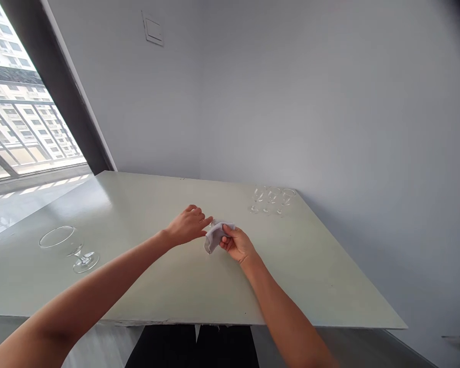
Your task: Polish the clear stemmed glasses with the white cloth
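Observation:
My right hand (237, 244) pinches a pale grey cloth (214, 237) between thumb and fingers above the middle of the table. Just left of it, my left hand (189, 225) has its fingers bent around a clear glass (213, 223). Only a small edge of this glass shows between the left fingertips and the cloth. The rest is hidden or too transparent to make out, so its exact shape is unclear. The cloth covers part of the glass and hangs down toward the tabletop.
A large stemmed glass (85, 261) stands on the pale table (168, 296) to the left, beyond my left forearm. Several smaller stemmed glasses (272, 197) are grouped at the back right, close to the grey wall (322, 102). The table's front edge lies before my legs.

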### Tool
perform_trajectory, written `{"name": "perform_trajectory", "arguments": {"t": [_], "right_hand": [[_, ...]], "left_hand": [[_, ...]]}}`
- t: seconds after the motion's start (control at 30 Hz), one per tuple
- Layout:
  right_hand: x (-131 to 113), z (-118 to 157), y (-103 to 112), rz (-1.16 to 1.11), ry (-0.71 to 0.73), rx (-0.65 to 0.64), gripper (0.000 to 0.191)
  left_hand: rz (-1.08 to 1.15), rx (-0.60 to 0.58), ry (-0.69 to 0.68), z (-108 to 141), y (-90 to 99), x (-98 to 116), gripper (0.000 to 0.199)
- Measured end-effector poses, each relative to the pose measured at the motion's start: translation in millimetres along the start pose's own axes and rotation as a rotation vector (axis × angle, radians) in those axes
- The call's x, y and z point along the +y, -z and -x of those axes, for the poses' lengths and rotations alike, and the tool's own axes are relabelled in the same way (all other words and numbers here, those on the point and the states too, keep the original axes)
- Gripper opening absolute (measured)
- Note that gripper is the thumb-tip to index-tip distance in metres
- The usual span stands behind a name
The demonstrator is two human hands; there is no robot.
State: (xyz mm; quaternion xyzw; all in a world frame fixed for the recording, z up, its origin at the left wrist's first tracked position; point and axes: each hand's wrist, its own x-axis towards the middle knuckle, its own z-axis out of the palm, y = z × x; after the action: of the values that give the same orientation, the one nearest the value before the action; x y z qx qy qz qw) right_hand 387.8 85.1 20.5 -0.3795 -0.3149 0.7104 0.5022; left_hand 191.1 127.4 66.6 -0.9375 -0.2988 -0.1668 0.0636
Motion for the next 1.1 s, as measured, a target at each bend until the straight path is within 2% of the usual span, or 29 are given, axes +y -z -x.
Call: {"name": "perform_trajectory", "arguments": {"t": [0.1, 0.2, 0.3, 0.37, 0.43, 0.5, 0.6, 0.67, 0.7, 0.77, 0.87, 1.0, 1.1], "right_hand": [[2.5, 6.8, -6.6, 0.117, 0.040, -0.151, 0.029], [1.8, 16.3, -13.9, 0.357, 0.131, -0.289, 0.032], [1.9, 18.8, -14.7, 0.548, 0.232, -0.327, 0.025], [1.0, 15.4, -9.6, 0.682, 0.337, -0.345, 0.020], [-2.6, 9.7, -0.4, 0.814, 0.444, -0.302, 0.017], [-8.8, 4.8, 9.3, 0.902, 0.522, -0.165, 0.020], [-16.2, 4.2, 15.1, 0.913, 0.668, 0.085, 0.026], [-15.0, 8.7, 9.4, 0.948, 0.763, 0.150, 0.029], [-12.3, 11.7, 4.1, 0.998, 0.798, 0.134, 0.031], [-4.2, 17.2, -8.8, 1.140, 0.843, 0.018, 0.035], [6.6, 20.3, -24.4, 1.253, 0.863, -0.141, 0.035], [3.3, 12.6, -21.5, 1.082, 0.759, -0.072, 0.030], [-7.4, 2.5, -3.9, 0.763, 0.472, -0.029, 0.031]], "left_hand": [[-0.003, -0.007, -0.044, -2.8, 4.2, -5.7, 0.032], [0.144, -0.097, 0.076, -5.2, 17.6, -12.9, 0.034], [0.399, -0.382, 0.285, -5.9, 34.1, -20.5, 0.037], [0.573, -0.577, 0.369, -3.6, 41.1, -27.6, 0.038], [0.673, -0.668, 0.417, 1.4, 42.6, -36.2, 0.038], [0.685, -0.642, 0.481, 8.1, 38.8, -44.9, 0.039], [0.587, -0.522, 0.594, 16.6, 28.5, -53.6, 0.039], [0.460, -0.442, 0.633, 18.7, 21.9, -53.2, 0.038], [0.383, -0.399, 0.627, 18.5, 19.1, -50.5, 0.036], [0.232, -0.311, 0.532, 16.3, 14.5, -40.1, 0.026], [0.091, -0.210, 0.275, 11.6, 9.7, -17.7, 0.019], [0.023, -0.077, 0.007, 8.2, 5.8, 2.9, 0.029], [0.021, -0.025, -0.107, 8.6, 2.4, 5.0, 0.033]]}}
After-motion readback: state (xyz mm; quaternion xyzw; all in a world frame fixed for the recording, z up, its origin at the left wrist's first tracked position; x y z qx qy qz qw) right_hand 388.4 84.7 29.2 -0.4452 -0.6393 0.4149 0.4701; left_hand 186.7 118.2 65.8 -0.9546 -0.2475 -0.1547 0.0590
